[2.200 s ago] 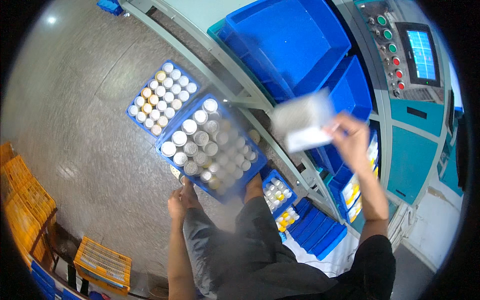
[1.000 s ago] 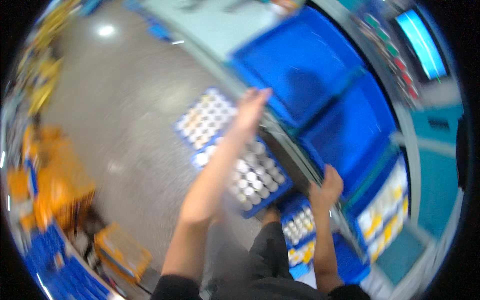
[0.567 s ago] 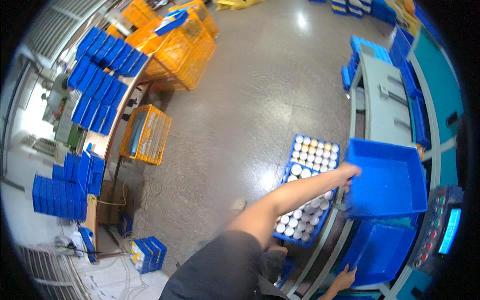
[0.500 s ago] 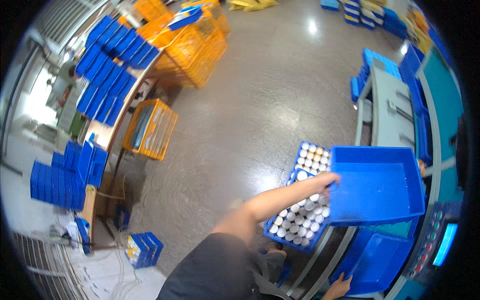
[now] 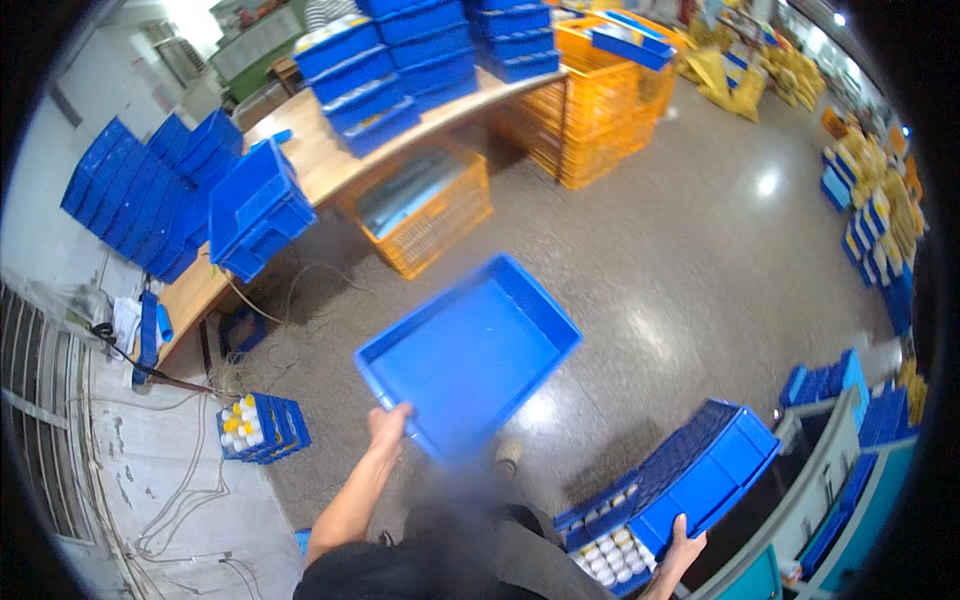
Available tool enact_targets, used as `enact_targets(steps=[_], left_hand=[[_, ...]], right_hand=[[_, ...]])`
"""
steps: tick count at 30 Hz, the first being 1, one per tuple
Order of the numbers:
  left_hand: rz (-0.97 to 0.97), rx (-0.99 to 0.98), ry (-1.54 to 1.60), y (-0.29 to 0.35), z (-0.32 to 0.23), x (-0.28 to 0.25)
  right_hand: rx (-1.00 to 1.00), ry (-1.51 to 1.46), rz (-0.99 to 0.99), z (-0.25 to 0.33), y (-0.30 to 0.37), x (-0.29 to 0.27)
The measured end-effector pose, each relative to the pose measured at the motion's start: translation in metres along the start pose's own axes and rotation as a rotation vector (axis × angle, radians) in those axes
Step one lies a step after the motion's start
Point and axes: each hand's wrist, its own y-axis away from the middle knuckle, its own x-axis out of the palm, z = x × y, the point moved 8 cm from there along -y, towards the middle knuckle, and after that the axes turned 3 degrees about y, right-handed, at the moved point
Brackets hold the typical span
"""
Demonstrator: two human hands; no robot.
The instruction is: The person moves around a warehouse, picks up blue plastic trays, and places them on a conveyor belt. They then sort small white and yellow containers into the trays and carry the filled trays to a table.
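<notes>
My left hand [image 5: 390, 425] is closed on the near-left rim of a shallow blue tray [image 5: 465, 350], held out in front of me above the floor. Its inside faces up, with nothing in it. At the lower right my right hand [image 5: 684, 548] grips the near end of a second blue tray [image 5: 715, 480], which is tilted onto its side. Under and beside that tray are blue crates of small bottles with white caps [image 5: 612, 560], partly hidden by it.
A wooden table [image 5: 320, 165] with stacked blue bins [image 5: 430, 45] runs along the left. Orange crates [image 5: 440, 205] sit under and past it. More stacked trays with bottles [image 5: 262, 428] stand near the left wall. A grey-green machine frame [image 5: 810, 450] is at right.
My view has swung left. The left hand has carried its tray away from the machine, out over the floor. The right hand has brought its tray off the machine side, now tilted beside the bottles.
</notes>
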Motion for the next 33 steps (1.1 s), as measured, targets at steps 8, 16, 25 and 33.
enact_targets(steps=[8,16,25,33], left_hand=[[-0.186,-0.007,1.091,-0.065,-0.025,-0.163],[-0.535,0.207,1.366,-0.126,-0.110,-0.277],[-0.907,0.210,1.390,-0.172,-0.181,-0.343],[-0.910,0.164,1.512,-0.297,-0.214,-0.396]], right_hand=[[-0.141,-0.352,0.835,0.195,0.036,0.356],[-0.783,-0.339,1.317,0.443,0.125,0.645],[-1.360,-0.312,1.389,0.708,0.336,0.992],[-1.681,0.187,1.259,0.817,0.471,1.265]])
